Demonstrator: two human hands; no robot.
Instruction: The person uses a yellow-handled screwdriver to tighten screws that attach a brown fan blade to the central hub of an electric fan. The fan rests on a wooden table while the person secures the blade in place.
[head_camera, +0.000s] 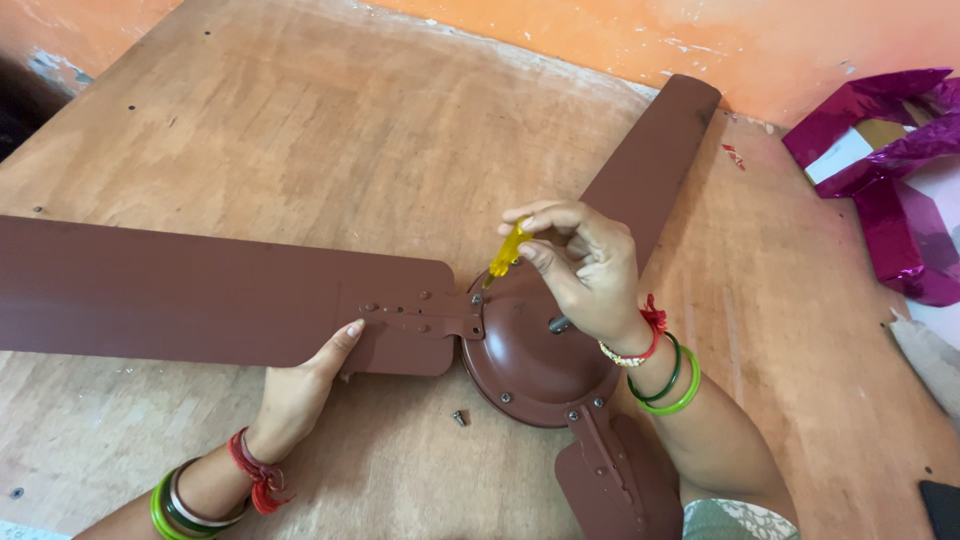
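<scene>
A brown ceiling fan lies flat on a wooden board, its round motor hub (530, 365) in the middle with three blades. My left hand (300, 385) presses down on the near edge of the long left blade (170, 295), close to its bracket (420, 322). My right hand (585, 270) hovers over the hub and grips a yellow-handled screwdriver (507, 253), whose tip points down at the bracket where it meets the hub. A second blade (650, 160) runs to the upper right, and a third (615, 475) points toward me.
A loose screw (459, 417) lies on the wooden board (330, 130) just in front of the hub. Shiny magenta wrapping (890, 170) sits at the right edge. An orange wall (620, 30) borders the far side.
</scene>
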